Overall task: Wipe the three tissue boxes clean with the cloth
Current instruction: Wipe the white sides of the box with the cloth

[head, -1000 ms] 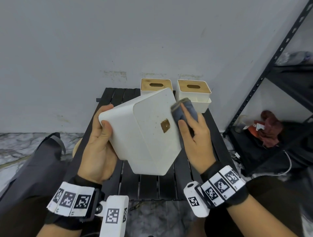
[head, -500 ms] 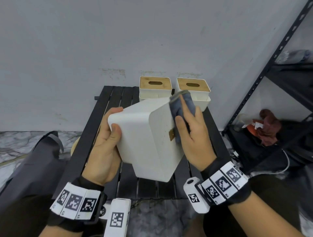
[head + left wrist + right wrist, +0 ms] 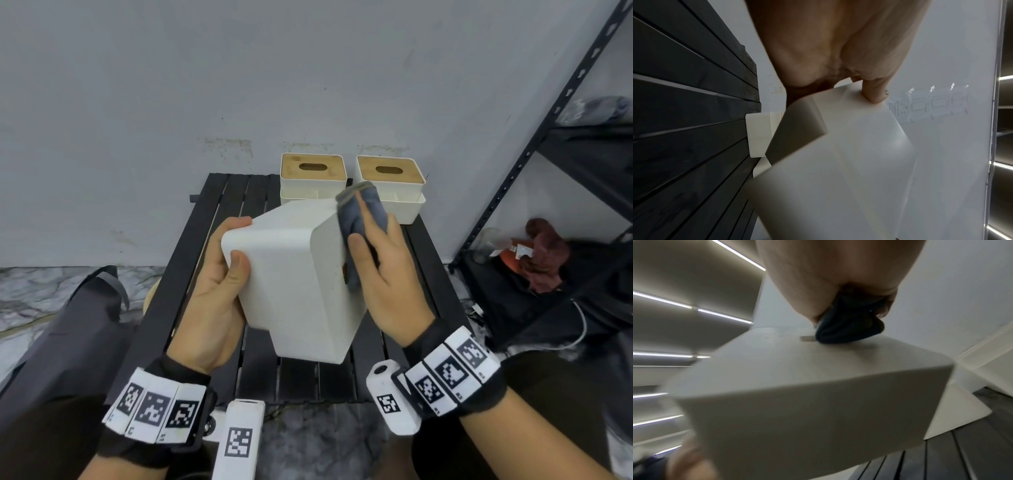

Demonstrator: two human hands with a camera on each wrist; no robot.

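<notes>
My left hand [image 3: 219, 274] grips a white tissue box [image 3: 294, 274] by its left end and holds it tilted in the air above the black slatted table [image 3: 219, 212]. My right hand [image 3: 380, 260] presses a folded grey cloth [image 3: 359, 216] against the box's right face, thumb and fingers pinching the cloth. In the right wrist view the dark cloth [image 3: 849, 329] sits on the box face [image 3: 818, 386] beside a small brown tab. In the left wrist view my left thumb [image 3: 875, 92] presses the white box [image 3: 838, 170]. Two more white tissue boxes with wooden lids, one [image 3: 312, 178] and another [image 3: 390, 181], stand at the table's far edge.
A grey wall rises just behind the table. A black metal shelf rack [image 3: 548, 137] stands at the right, with a red rag [image 3: 544, 253] on its low shelf. A dark bag [image 3: 68, 329] lies on the marble floor at the left.
My left hand has turned the box so its wide face swings away to the right. The right hand and cloth stayed on that face, shifting up toward its far corner.
</notes>
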